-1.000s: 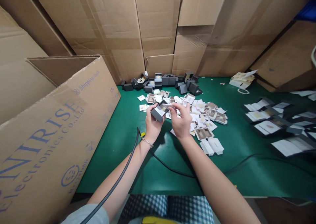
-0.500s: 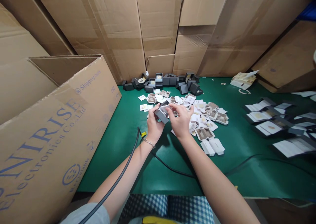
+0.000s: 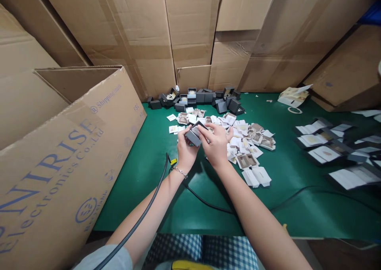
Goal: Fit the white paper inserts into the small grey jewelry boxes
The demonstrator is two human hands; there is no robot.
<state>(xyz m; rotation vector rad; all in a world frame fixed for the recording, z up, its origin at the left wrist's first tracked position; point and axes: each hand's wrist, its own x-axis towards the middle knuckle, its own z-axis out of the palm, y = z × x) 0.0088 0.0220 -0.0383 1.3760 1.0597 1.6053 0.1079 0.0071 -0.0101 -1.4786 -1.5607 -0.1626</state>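
Observation:
A small dark grey box (image 3: 193, 137) is held tilted in my left hand (image 3: 187, 155), whose fingers wrap round its side and underside. My right hand (image 3: 216, 145) has its thumb and fingers closed at the box's right edge and opening. A pale piece shows inside the opening, but the fingers partly cover it. Just behind and to the right of my hands lies a heap of white folded cards and grey-brown moulded inserts (image 3: 246, 161). Several similar dark grey boxes (image 3: 205, 97), some with their lids up, stand in a row at the back.
On the left a large printed cardboard carton (image 3: 74, 155) leans beside the green table (image 3: 131, 206). Dark sleeves with white cards (image 3: 324, 153) lie at the right. A black cable (image 3: 205, 202) runs across the table and over my left arm. A tape ring (image 3: 294, 110) lies at the back right.
My right fingers have moved slightly at the box's opening, and the white piece seen there before is now lower and mostly covered. The left hand has tilted the box slightly.

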